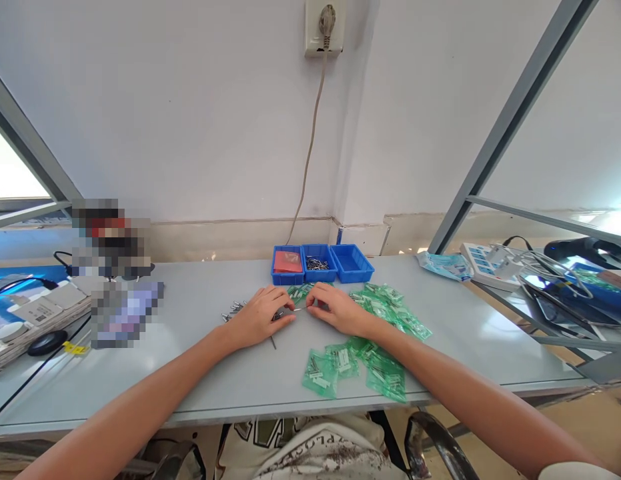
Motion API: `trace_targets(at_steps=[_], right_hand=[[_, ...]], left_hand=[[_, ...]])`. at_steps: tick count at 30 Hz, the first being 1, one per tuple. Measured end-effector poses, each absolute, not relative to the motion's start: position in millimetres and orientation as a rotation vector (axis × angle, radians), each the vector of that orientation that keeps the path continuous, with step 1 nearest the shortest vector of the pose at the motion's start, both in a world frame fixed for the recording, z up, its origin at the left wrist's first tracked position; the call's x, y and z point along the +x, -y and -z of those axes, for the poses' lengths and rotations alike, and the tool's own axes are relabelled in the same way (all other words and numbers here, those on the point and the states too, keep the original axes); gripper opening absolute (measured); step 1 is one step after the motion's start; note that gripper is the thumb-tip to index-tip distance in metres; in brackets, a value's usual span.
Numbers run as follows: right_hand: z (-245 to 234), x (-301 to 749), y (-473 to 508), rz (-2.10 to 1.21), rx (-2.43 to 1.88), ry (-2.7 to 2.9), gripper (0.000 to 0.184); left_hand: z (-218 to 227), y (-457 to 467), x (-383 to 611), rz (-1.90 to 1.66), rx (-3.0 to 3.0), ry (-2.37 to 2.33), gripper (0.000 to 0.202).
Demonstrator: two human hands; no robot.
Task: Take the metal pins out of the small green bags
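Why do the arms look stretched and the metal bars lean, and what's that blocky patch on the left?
Head view: the wide lens stretches the arms and tilts the bars toward the edges; the patch is pixelated mosaic, not blur; the window at left is blown out white; left hand, right hand and table are sharp and evenly lit.

Pin (pixel 300 309): thin, silvery, held level, pinched at either end between fingertips of left hand (pixel 263 317) and right hand (pixel 337 312); too small for finer detail. Bags (pixel 390 307): small, green, see-through, flat, pale contents inside; scattered and overlapping just right of the right hand, with a second batch nearer, beside the right forearm. Parts (pixel 233 308): short, grey, metal, clustered loose just left of the left hand.
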State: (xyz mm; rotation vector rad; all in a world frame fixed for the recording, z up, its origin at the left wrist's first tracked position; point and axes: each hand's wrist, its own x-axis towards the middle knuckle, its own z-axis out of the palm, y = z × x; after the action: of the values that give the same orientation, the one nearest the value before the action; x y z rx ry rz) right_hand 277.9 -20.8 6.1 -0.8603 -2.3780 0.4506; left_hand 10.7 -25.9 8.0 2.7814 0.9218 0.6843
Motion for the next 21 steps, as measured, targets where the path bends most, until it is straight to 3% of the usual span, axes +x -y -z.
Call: trace_targets(at_steps=[10, 18, 21], right_hand=[[-8, 285, 11, -0.592, -0.936, 2.213, 0.011], [-4, 288, 1, -0.490, -0.961, 2.274, 0.010], [-3, 288, -1, -0.434, -0.917, 2.315, 0.020]], left_hand=[[-11, 28, 8, -0.590, 2.781, -0.936, 0.030], [-10, 26, 9, -0.596, 2.791, -0.926, 0.028], [-9, 25, 9, -0.604, 2.799, -0.913, 0.026]])
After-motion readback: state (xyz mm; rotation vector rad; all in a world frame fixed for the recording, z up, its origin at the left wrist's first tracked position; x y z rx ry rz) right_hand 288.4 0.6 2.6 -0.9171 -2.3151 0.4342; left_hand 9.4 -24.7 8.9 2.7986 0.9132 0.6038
